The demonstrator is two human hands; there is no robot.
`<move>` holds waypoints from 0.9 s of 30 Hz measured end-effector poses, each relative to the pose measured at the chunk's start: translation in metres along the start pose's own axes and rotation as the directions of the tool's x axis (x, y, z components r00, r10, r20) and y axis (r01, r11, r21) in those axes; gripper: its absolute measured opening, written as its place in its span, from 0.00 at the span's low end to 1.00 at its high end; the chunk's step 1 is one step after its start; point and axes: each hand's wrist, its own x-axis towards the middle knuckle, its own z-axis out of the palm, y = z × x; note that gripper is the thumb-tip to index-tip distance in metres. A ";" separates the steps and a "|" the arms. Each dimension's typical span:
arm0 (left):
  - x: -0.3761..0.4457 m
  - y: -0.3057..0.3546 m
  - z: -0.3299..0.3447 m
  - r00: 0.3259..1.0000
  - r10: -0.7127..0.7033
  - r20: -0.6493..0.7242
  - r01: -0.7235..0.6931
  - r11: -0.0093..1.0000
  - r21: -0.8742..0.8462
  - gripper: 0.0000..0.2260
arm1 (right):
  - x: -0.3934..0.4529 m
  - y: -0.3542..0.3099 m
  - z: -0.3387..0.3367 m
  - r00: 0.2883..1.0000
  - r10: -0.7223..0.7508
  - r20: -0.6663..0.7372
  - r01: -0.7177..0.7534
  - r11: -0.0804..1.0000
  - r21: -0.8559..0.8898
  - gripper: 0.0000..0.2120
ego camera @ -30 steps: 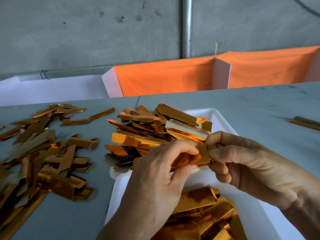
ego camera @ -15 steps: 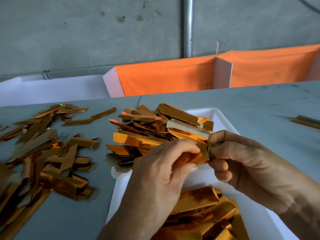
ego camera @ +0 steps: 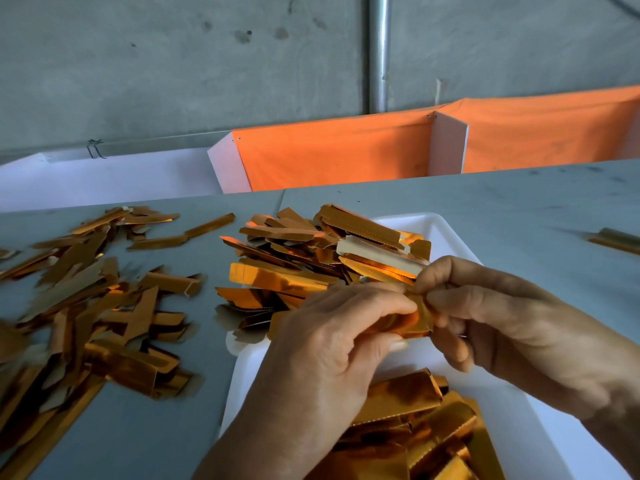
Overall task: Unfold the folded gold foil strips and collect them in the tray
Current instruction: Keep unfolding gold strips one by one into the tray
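Both hands hold one gold foil strip (ego camera: 417, 322) above the white tray (ego camera: 446, 233). My left hand (ego camera: 332, 344) pinches its left part between thumb and fingers. My right hand (ego camera: 498, 323) pinches its right end, fingers curled over it. Most of the strip is hidden between the hands. Gold strips (ego camera: 311, 258) lie heaped at the tray's far end, spilling over its left rim. More gold strips (ego camera: 412, 431) lie at the tray's near end. A loose pile of folded strips (ego camera: 86, 306) covers the grey table to the left.
A single gold strip (ego camera: 616, 240) lies on the table at the far right. Behind the table stand an orange fabric panel (ego camera: 339, 154) with white dividers and a grey wall with a metal pipe (ego camera: 379, 53).
The hands have drawn slightly closer together on the strip, so less foil shows between them. The piles and tray have not moved.
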 end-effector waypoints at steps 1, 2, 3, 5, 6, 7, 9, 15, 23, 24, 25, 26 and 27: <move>0.000 0.000 0.000 1.000 -0.003 0.008 0.003 1.000 -0.030 0.12 | 0.001 0.001 -0.001 1.000 0.002 0.011 -0.002 1.000 0.019 0.10; 0.000 0.001 -0.001 1.000 -0.004 0.016 0.005 0.998 -0.058 0.12 | 0.001 0.001 -0.002 1.000 0.004 0.023 -0.005 0.999 0.038 0.12; 0.000 0.001 -0.001 1.000 -0.007 0.024 0.009 0.996 -0.086 0.12 | 0.001 0.001 -0.002 0.999 0.006 0.039 -0.008 0.998 0.060 0.15; 0.000 0.002 -0.002 1.000 -0.008 0.029 0.012 0.991 -0.132 0.12 | 0.001 0.001 -0.003 0.998 0.007 0.068 -0.014 0.994 0.110 0.16; 0.000 0.001 -0.002 1.000 -0.006 0.030 0.011 0.989 -0.148 0.12 | 0.002 0.001 -0.003 0.997 0.009 0.077 -0.019 0.991 0.135 0.16; 0.000 0.001 -0.003 0.999 -0.004 0.033 0.010 0.987 -0.158 0.12 | 0.002 0.001 -0.003 0.996 0.013 0.084 -0.026 0.987 0.156 0.15; -0.001 0.001 -0.002 1.000 0.007 0.028 -0.003 0.991 -0.133 0.12 | 0.002 0.001 -0.003 0.997 0.021 0.078 -0.033 0.987 0.157 0.13; -0.001 0.000 0.001 0.999 0.014 -0.047 -0.017 0.999 -0.047 0.12 | 0.001 0.001 0.003 1.000 -0.004 -0.025 0.005 0.999 0.051 0.10; 0.000 0.003 0.003 0.997 0.044 -0.069 -0.040 0.997 0.066 0.14 | 0.001 -0.001 0.008 0.994 -0.067 -0.084 0.057 0.992 -0.114 0.08; 0.001 0.003 0.003 0.996 0.069 -0.062 -0.061 0.992 0.114 0.14 | 0.001 0.000 0.008 0.991 -0.087 -0.102 0.066 0.980 -0.189 0.08; 0.001 0.003 0.004 0.994 0.098 -0.056 -0.088 0.983 0.163 0.14 | 0.001 0.000 0.008 0.987 -0.112 -0.117 0.079 0.964 -0.256 0.08; 0.002 0.004 0.004 0.991 0.122 -0.051 -0.110 0.974 0.198 0.13 | 0.001 0.001 0.008 0.983 -0.134 -0.122 0.094 0.953 -0.289 0.07; 0.002 0.003 0.004 0.989 0.140 -0.049 -0.127 0.970 0.208 0.12 | 0.000 0.001 0.008 0.983 -0.145 -0.116 0.107 0.953 -0.285 0.07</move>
